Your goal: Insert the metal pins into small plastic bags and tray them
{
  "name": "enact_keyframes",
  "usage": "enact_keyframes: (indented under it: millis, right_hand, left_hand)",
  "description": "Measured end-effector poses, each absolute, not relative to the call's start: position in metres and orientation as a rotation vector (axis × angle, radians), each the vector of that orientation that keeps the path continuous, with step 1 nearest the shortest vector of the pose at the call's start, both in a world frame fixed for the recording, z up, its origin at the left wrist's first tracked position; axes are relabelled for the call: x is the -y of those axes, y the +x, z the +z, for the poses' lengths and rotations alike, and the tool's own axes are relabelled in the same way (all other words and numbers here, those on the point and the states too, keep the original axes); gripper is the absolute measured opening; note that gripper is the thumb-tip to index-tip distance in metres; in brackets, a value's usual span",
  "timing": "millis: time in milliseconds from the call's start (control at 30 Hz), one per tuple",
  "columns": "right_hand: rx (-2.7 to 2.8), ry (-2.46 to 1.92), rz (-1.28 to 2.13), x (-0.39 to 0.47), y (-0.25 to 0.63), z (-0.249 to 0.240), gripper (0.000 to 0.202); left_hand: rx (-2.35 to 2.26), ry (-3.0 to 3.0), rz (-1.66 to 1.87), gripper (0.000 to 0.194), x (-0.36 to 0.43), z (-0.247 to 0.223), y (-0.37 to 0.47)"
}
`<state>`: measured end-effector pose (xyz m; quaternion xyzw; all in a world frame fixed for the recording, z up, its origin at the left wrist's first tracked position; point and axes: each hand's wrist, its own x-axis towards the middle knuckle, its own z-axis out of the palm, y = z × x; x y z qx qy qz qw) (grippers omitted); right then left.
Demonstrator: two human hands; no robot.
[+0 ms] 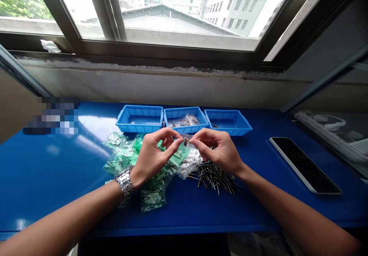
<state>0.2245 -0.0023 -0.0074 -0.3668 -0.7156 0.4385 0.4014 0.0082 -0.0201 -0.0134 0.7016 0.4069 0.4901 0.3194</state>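
Observation:
My left hand [153, 154], with a metal watch at its wrist, pinches one side of a small clear bag [186, 136]. The other side of that bag is pinched by my right hand [220, 148]. Small dark brownish pieces show in the bag between my fingertips. Green-tinted plastic packets [153, 196] with pale pieces inside lie below and around my left hand. Clear packets [191, 160] lie between the hands. A loose pile of thin dark rods [217, 177] spreads beneath my right hand.
Three blue trays stand in a row behind the hands: a left tray [139, 128], a middle tray [165, 115] holding clear packets, and a right tray [230, 125] with a few thin pieces. A phone [304, 164] lies at the right of the blue table [66, 179]. A window runs behind.

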Motion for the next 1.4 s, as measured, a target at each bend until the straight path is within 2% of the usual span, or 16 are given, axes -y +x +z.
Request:
enact_keyframes:
  millis: [367,567,933,1233,1400]
  right_hand:
    - [1.759,-0.933,0.986,0.0051,0.2226,-0.0071,0.017]
    - [1.768,-0.934,0.903,0.0094,0.223,-0.0037,0.024]
    - [1.781,-0.95,0.87,0.0116,0.2219,0.0,0.025]
    - [1.787,-0.952,0.931,0.0082,0.2227,-0.0039,0.022]
    - [1.791,-0.942,0.973,0.0074,0.2223,-0.0031,0.013]
  left_hand:
    - [-1.032,1.926,1.39,0.007,0.0213,-0.0144,0.0064]
    - [-1.059,2.0,1.439,0.012,0.0215,-0.0141,0.0059]
    - [-1.05,2.02,1.443,0.013,0.0224,-0.0135,0.0047]
    - [-1.077,2.004,1.418,0.009,0.0192,-0.0144,0.0013]
    - [-1.006,1.847,1.322,0.009,0.0176,-0.0132,0.0033]
